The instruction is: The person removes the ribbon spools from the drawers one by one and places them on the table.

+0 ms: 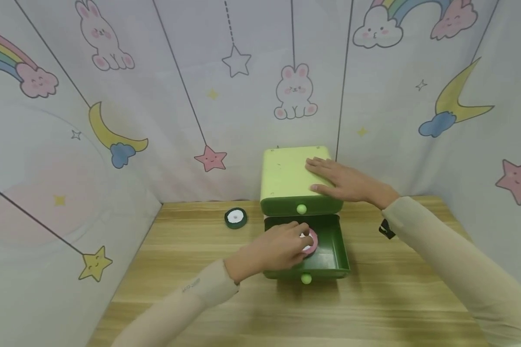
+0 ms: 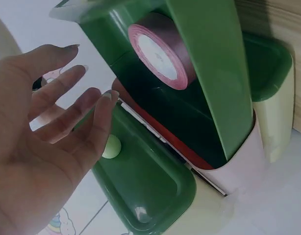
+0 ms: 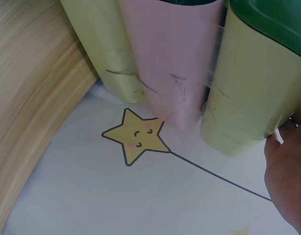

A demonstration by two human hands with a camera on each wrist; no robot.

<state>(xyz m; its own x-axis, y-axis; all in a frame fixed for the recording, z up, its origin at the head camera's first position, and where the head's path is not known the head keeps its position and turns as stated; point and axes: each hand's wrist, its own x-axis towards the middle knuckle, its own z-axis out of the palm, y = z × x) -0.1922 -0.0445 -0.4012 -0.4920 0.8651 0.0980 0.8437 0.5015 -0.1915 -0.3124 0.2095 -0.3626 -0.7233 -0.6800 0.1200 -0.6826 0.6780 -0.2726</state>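
A pink ribbon roll (image 2: 163, 51) with a white centre lies inside the pulled-out green drawer (image 1: 338, 241). My left hand (image 1: 284, 246) is over that drawer; in the head view its fingers overlap the roll. The left wrist view shows the same hand (image 2: 47, 127) with fingers loosely bent, a gap between them and the roll. My right hand (image 1: 340, 178) rests flat on the light-green top of the small drawer cabinet (image 1: 286, 168). In the right wrist view, part of that hand (image 3: 290, 171) shows against the cabinet's side.
A dark green ribbon roll (image 1: 236, 218) lies on the wooden table (image 1: 191, 250), left of the cabinet. A small black object (image 1: 387, 229) is partly under the right sleeve. Behind the cabinet hangs a printed cloth (image 1: 252, 106). Above the drawer is a closed one with a round knob (image 1: 301, 209).
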